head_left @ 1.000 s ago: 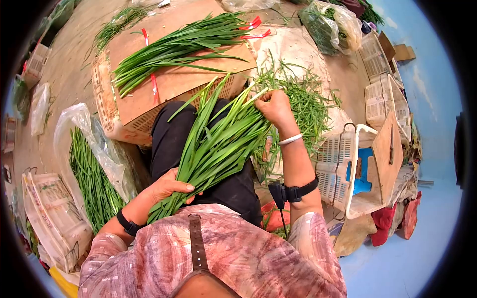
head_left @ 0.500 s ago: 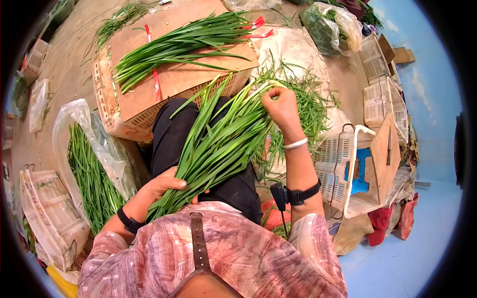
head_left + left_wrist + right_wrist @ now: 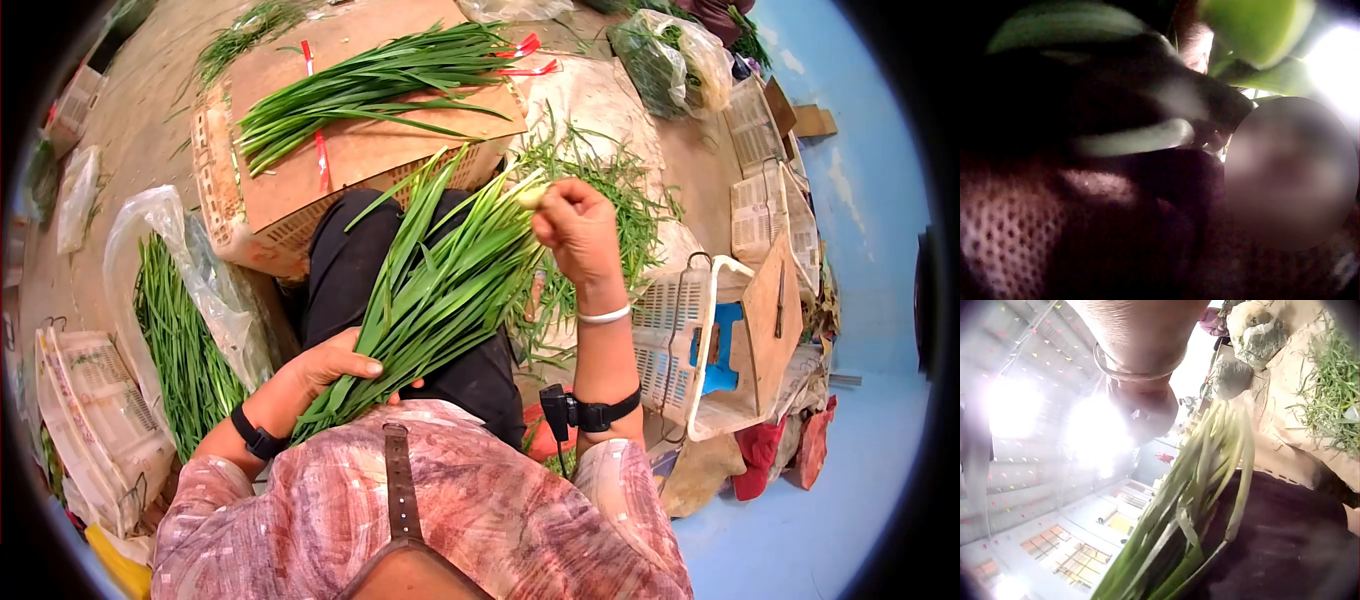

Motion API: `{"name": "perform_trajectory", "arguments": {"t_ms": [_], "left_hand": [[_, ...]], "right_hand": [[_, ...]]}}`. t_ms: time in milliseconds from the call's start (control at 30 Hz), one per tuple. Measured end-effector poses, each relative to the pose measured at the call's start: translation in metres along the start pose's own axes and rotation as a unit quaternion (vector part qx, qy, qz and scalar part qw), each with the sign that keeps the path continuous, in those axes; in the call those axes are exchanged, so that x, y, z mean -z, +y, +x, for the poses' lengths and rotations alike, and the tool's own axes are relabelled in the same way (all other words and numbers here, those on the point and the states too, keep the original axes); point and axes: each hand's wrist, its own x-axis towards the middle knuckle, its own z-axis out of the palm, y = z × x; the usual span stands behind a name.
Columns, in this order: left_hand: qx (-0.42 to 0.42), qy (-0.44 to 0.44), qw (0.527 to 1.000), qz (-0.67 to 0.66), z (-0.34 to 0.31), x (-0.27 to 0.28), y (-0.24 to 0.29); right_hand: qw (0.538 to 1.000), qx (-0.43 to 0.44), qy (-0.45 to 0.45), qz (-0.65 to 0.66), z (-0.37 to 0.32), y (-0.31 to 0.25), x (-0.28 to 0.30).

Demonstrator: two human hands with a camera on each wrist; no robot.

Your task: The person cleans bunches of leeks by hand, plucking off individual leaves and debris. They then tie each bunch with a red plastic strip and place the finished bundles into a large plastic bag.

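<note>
A thick bunch of garlic chives (image 3: 440, 270) lies slantwise over the person's lap, pale stem ends toward the upper right. Low on the leafy end, the left hand (image 3: 335, 365) grips the bunch, its thumb across the top. At the pale ends, the right hand (image 3: 578, 225) has curled fingers and pinches a yellowish-white strip (image 3: 530, 197) beside the stems. The right wrist view shows the pale stems (image 3: 1229, 428) fanned out just below that hand. Much of the left wrist view is dark, with a blurred green leaf (image 3: 1260, 28) at its top.
Ahead, a board (image 3: 285, 195) on an upturned crate carries another pile of chives (image 3: 370, 90) across red ties (image 3: 322, 160). Loose trimmings (image 3: 625, 215) cover a pale sheet at right. Left stands a plastic bag (image 3: 165, 215) of chives; crates (image 3: 680, 330) stand at right.
The right hand has moved a little right and turned, drawing the pale strip along at the stem ends. The left hand keeps its grip, and the bunch stays on the lap.
</note>
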Motion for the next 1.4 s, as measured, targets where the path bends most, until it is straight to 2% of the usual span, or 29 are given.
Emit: {"name": "perform_trajectory", "arguments": {"t_ms": [33, 167, 200, 233, 267, 300, 333, 367, 400, 467, 533, 600, 633, 667, 733, 800, 867, 900, 1000, 1033, 1067, 1200, 1267, 1400], "left_hand": [[0.007, 0.000, 1.000, 0.018, 0.000, 0.000, 0.000], [0.016, -0.009, 0.999, 0.033, 0.002, -0.002, 0.001], [0.013, -0.019, 0.999, 0.028, 0.002, 0.000, 0.000], [0.012, -0.020, 0.999, 0.028, 0.003, 0.001, -0.001], [0.013, -0.017, 0.999, 0.029, 0.003, 0.002, -0.002], [0.013, -0.015, 0.999, 0.031, 0.003, 0.002, -0.002], [0.013, -0.017, 0.999, 0.034, 0.003, 0.002, -0.001], [0.024, -0.006, 0.997, 0.068, 0.004, 0.003, 0.000], [0.030, 0.011, 0.995, 0.097, 0.006, 0.002, 0.001], [0.028, 0.038, 0.994, 0.098, 0.007, -0.006, 0.002], [0.028, 0.047, 0.993, 0.102, 0.008, -0.007, 0.002], [0.026, 0.059, 0.992, 0.107, 0.009, 0.002, -0.004], [0.021, 0.074, 0.991, 0.110, 0.009, 0.006, -0.006], [0.018, 0.077, 0.991, 0.110, 0.008, 0.004, -0.004], [-0.028, 0.087, 0.987, 0.132, 0.001, -0.007, 0.005], [-0.050, 0.095, 0.987, 0.123, -0.010, -0.019, 0.021], [-0.040, 0.078, 0.993, 0.078, -0.014, -0.009, 0.024], [-0.021, 0.102, 0.991, 0.082, -0.015, -0.001, 0.019], [-0.009, 0.096, 0.994, 0.054, -0.014, -0.001, 0.013], [-0.006, 0.083, 0.995, 0.061, -0.014, -0.004, 0.014], [-0.007, 0.085, 0.994, 0.060, -0.014, -0.004, 0.013], [-0.007, 0.078, 0.995, 0.067, -0.011, -0.003, 0.009], [0.002, 0.066, 0.997, 0.028, -0.011, -0.001, 0.007], [0.006, 0.049, 0.999, -0.009, -0.009, 0.003, -0.003]], "right_hand": [[0.998, -0.001, -0.010, 0.066, -0.001, -0.006, 0.005], [0.992, 0.051, -0.001, 0.119, -0.006, -0.040, 0.040], [0.989, 0.072, -0.012, 0.129, -0.006, -0.048, 0.057], [0.988, 0.045, -0.088, 0.117, 0.003, -0.049, 0.088], [0.988, 0.045, -0.088, 0.116, 0.004, -0.038, 0.096], [0.968, 0.104, -0.010, -0.230, 0.005, -0.027, 0.102], [0.821, 0.150, 0.071, -0.546, 0.007, -0.019, 0.110], [0.567, 0.179, 0.144, -0.791, 0.011, -0.020, 0.112], [0.726, 0.186, 0.113, -0.653, 0.010, -0.022, 0.089], [0.808, 0.176, 0.054, -0.559, -0.004, -0.021, 0.038], [0.791, 0.225, -0.049, -0.566, -0.007, -0.009, 0.008], [0.796, 0.137, -0.120, -0.578, -0.008, 0.007, -0.003], [0.763, 0.182, -0.118, -0.610, -0.005, 0.027, 0.009], [0.762, 0.184, -0.121, -0.608, -0.009, 0.022, 0.007], [0.783, 0.137, -0.087, -0.601, -0.029, 0.002, -0.002], [0.788, 0.150, -0.083, -0.591, -0.044, -0.010, -0.007], [0.783, 0.125, -0.079, -0.604, -0.054, -0.014, -0.009], [0.796, 0.109, -0.081, -0.590, -0.050, -0.008, -0.005], [0.788, 0.083, -0.065, -0.606, -0.038, 0.014, 0.001], [0.808, 0.115, -0.030, -0.577, -0.035, 0.020, -0.002], [0.809, 0.115, -0.032, -0.575, -0.031, 0.020, -0.007], [0.750, -0.006, -0.046, -0.660, -0.025, 0.016, -0.027], [0.721, -0.017, -0.040, -0.692, -0.026, 0.017, -0.034], [0.730, -0.024, -0.003, -0.683, -0.028, 0.032, -0.035]]}}
